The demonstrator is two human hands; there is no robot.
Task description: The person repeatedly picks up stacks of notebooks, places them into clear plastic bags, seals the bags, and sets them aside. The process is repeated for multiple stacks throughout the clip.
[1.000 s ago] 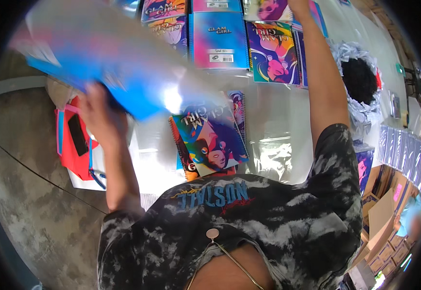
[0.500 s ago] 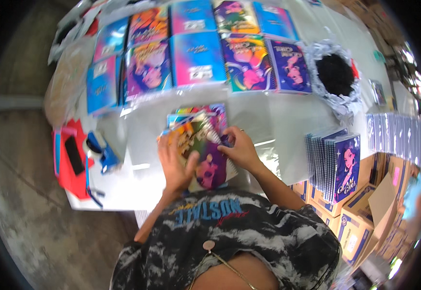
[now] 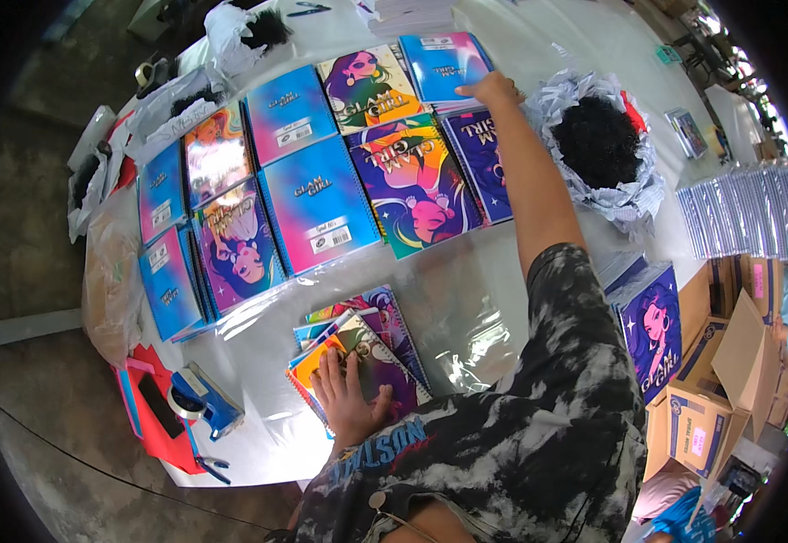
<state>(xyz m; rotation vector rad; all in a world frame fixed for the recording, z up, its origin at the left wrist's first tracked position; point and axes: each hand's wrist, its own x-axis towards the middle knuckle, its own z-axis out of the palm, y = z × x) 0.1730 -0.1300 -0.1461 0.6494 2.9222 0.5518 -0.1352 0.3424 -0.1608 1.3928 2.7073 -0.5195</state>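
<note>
A loosely fanned stack of spiral notebooks [image 3: 394, 326] with colourful covers lies on the table close to my body. My left hand [image 3: 348, 398] rests flat on its top notebook, fingers spread. My right arm reaches to the far right of the notebook rows, where my right hand [image 3: 493, 90] is at the edge of a blue spiral notebook [image 3: 444, 63]. Its thumb lies on the cover and its fingers curl at the right edge, partly hidden. Nearer along that arm is a purple notebook [image 3: 475, 149], partly covered by the forearm.
More notebooks, including a blue-pink one [image 3: 308, 199], lie in two rows. A paper-wrapped bundle of black bristly pieces [image 3: 597, 136] stands at right. A tape dispenser [image 3: 204, 398] and a phone [image 3: 158, 404] lie at left. Packed notebooks [image 3: 652, 335] and open cartons [image 3: 702, 407] are at right.
My right hand has left the near stack and reached far across to the blue notebook at the back right. My left hand has stayed on the stack. The view has shifted.
</note>
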